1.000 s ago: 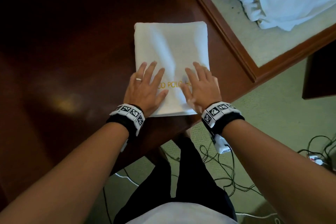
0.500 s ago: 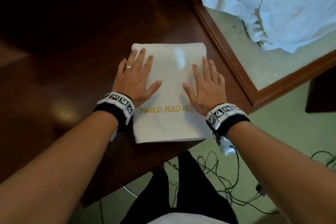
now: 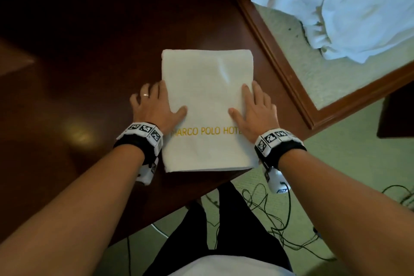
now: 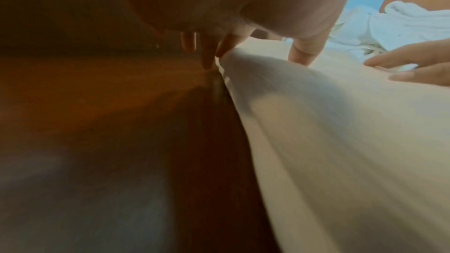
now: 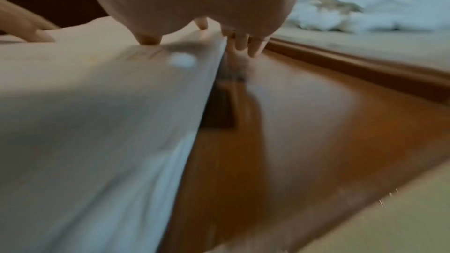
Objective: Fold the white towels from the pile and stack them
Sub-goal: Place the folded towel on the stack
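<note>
Towel: the folded white terry towel, lettered in gold "MARCO POLO HOTE…", lay flat on the dark polished wooden table, close to its near edge.
Left hand: the left hand, ring on one finger, flanked the towel's left edge; its thumb rested on top of the cloth, and its fingers went down along the side to the table, as the left wrist view showed. I judged it cupping the edge, either to square it or to begin a lift; I could not tell which.
Right hand: the right hand mirrored it on the right edge, thumb pressing the top, fingers dropped beside the fold onto the wood.
Grip: neither hand had plainly lifted the towel; both stood curled round its sides.
Pile: a crumpled heap of white towels lay well apart on the pale cloth surface beyond the table's raised wooden rim.
Progress: this towel looked fully folded. No stack of other folded towels was in view, so I took it for the first, or the stack sat out of frame.
Left to do: setting this one in its place, then folding the heap.
</note>
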Available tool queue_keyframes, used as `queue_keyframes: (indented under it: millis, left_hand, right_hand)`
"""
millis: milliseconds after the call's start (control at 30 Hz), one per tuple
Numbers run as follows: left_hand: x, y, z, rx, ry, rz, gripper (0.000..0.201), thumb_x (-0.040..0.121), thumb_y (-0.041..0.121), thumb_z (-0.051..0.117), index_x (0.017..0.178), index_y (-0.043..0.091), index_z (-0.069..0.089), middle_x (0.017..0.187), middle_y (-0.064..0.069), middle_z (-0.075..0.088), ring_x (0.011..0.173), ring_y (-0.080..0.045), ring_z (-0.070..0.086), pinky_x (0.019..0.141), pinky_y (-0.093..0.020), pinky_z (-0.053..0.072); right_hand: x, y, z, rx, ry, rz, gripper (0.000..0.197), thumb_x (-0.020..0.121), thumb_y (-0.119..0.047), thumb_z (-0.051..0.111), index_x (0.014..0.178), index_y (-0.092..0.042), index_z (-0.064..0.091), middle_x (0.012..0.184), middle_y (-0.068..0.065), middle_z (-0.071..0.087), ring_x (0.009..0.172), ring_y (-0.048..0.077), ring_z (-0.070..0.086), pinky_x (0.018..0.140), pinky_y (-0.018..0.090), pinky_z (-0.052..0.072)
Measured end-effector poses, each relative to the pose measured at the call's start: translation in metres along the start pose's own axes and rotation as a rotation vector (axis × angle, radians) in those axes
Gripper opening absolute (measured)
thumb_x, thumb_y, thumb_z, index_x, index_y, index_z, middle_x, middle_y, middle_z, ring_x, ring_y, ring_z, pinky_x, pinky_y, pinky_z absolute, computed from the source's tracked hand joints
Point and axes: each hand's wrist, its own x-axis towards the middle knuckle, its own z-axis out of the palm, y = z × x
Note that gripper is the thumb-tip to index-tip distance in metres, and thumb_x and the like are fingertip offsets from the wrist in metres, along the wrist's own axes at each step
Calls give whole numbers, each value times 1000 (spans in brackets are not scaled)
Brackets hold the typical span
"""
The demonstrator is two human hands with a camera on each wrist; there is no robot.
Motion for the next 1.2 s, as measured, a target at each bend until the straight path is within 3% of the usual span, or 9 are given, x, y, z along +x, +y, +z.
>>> queue_keyframes:
  millis: [133, 300, 400, 533, 733, 900, 1000, 1100, 1200]
  left_hand:
    - [-39, 4, 7, -115, -57, -142, 78, 76, 76, 53, 125, 15, 54, 132, -11, 56, 127, -34, 42, 102, -48, 33]
    - [-58, -3, 33, -644, -217, -309, 87, 53, 76, 70, 114, 14, 67, 115, -8, 71, 109, -30, 65, 83, -34, 52]
    - [-65, -6, 33, -961, -290, -357, 56, 66, 43, 90, 107, 7, 74, 106, -7, 75, 93, -22, 71, 81, -31, 55]
    - [-77, 0, 12, -1036, -295, -254, 41, 71, 24, 90, 104, 5, 75, 102, -8, 75, 92, -22, 72, 88, -37, 58]
    - [-83, 39, -42, -1004, -161, -92, 59, 42, 47, 85, 91, 14, 77, 89, 0, 77, 87, -20, 74, 84, -41, 60]
    - [-80, 107, -97, -965, -134, 94, 33, 61, 40, 86, 82, 17, 76, 82, 6, 76, 82, -15, 73, 80, -32, 60]
    - [-74, 162, -124, -941, -134, 201, 22, 64, 37, 81, 75, 20, 74, 76, 9, 75, 82, -14, 73, 72, -24, 59]
    - [-65, 227, -145, -919, -100, 331, 43, 50, 54, 75, 79, 23, 77, 84, 7, 77, 89, -16, 73, 85, -37, 60]
    - [-58, 297, -163, -917, -68, 442, 58, 49, 61, 73, 90, 20, 78, 91, 3, 77, 91, -18, 72, 87, -41, 59]
  right_hand:
    - [-39, 5, 13, 269, -30, 251, 73, 88, -64, 53, 143, -19, 34, 129, 11, 47, 117, 35, 52, 93, 46, 44]
    - [-57, -9, 26, 558, -47, 462, 64, 77, -61, 71, 119, -16, 53, 114, 2, 62, 103, 25, 58, 88, 37, 47]
    - [-60, -14, 27, 692, -62, 506, 52, 74, -50, 78, 111, -16, 66, 104, 1, 69, 97, 23, 63, 78, 29, 46]
    - [-73, -17, 13, 809, -31, 517, 57, 61, -48, 82, 106, -16, 69, 101, 1, 73, 95, 25, 68, 85, 36, 55]
    - [-94, -8, -47, 805, 84, 465, 37, 71, -38, 83, 96, -16, 68, 101, 6, 72, 95, 27, 68, 82, 35, 55]
    - [-111, 32, -115, 798, 219, 476, 54, 69, -49, 79, 111, -17, 67, 107, 2, 68, 99, 24, 65, 83, 33, 52]
    - [-121, 67, -153, 864, 327, 480, 40, 73, -40, 80, 106, -19, 71, 101, -1, 70, 96, 21, 67, 78, 28, 49]
    - [-129, 113, -191, 926, 437, 506, 27, 67, -37, 83, 83, -23, 67, 93, -3, 72, 90, 21, 69, 83, 36, 57]
    - [-128, 169, -226, 944, 513, 533, 38, 56, -47, 84, 80, -23, 66, 94, 0, 74, 90, 24, 71, 85, 45, 58]
